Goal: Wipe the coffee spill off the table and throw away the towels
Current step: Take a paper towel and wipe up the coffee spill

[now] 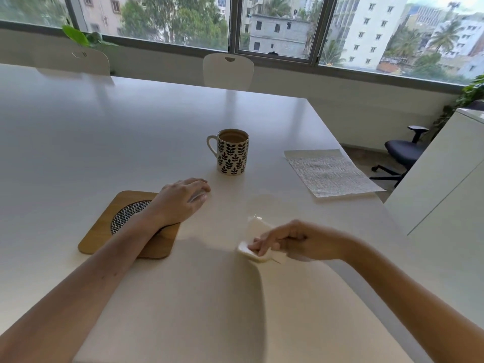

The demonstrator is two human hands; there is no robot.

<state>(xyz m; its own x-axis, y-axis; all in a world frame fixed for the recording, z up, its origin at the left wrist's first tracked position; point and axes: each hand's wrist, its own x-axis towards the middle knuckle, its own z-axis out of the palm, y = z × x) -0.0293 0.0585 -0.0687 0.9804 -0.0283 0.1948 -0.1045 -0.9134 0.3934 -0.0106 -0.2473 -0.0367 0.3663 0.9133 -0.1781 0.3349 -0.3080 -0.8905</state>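
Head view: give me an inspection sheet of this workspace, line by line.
Surface: white table, faint wet patch beyond the right hand.
Job's things: folded towel on the table under the right hand; flat paper towel near the right edge.
Clutter: patterned mug, upright, with coffee; wooden coaster under the left forearm.
Hands: left hand rests palm down; right hand grips the folded towel, fingers curled.
Cables: nothing seen.
Surroundings: white chairs, office chair, windows, plants.
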